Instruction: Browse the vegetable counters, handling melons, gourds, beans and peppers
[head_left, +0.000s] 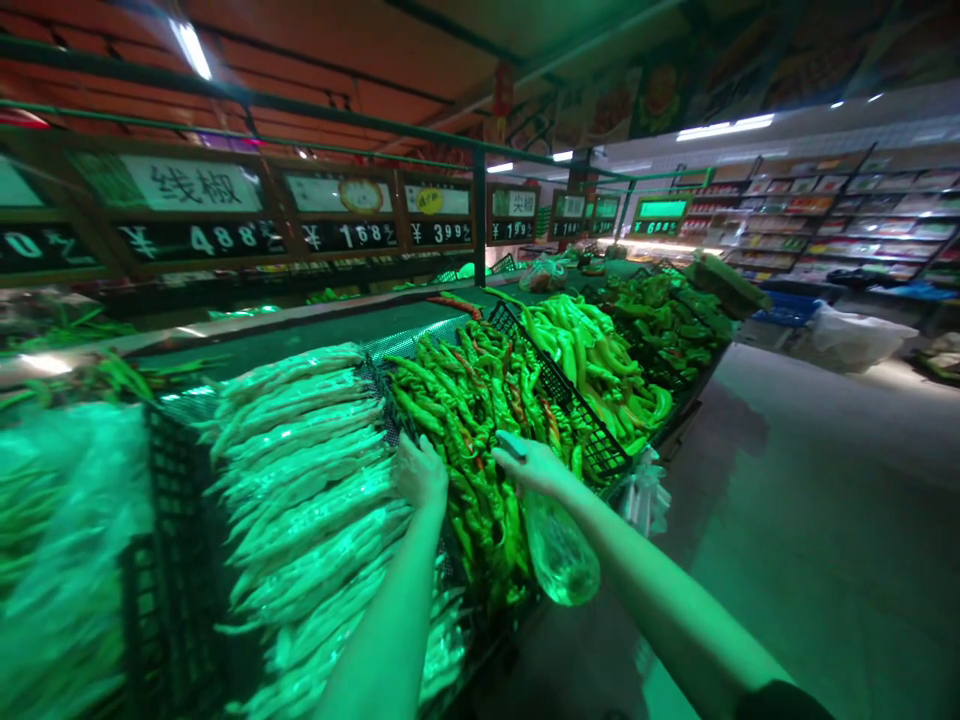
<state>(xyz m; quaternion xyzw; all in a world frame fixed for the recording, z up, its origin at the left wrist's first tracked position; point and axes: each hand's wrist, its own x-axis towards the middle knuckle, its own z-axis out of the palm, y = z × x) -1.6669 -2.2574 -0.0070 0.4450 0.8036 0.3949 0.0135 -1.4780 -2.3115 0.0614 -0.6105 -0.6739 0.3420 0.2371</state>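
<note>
My right hand (529,468) is closed around the neck of a clear spray bottle (562,550), whose body hangs below the hand and holds some liquid. The bottle's dark head (511,444) points forward over thin, wrinkled green peppers (465,390), some of them red. My left hand (421,472) is at the border between these peppers and rows of long pale beans in shiny wrap (315,480). Its thumb and fingers look slightly apart, with nothing visible in them. The undersides of its fingers are hidden, so contact with the produce cannot be made out.
Light green peppers (585,355) lie beyond a black crate wall (559,385). Darker green produce (667,320) fills the far end. Plastic bags (646,490) hang at the stand's front edge. Price signs (202,210) line the back, and floor (825,500) runs along the right.
</note>
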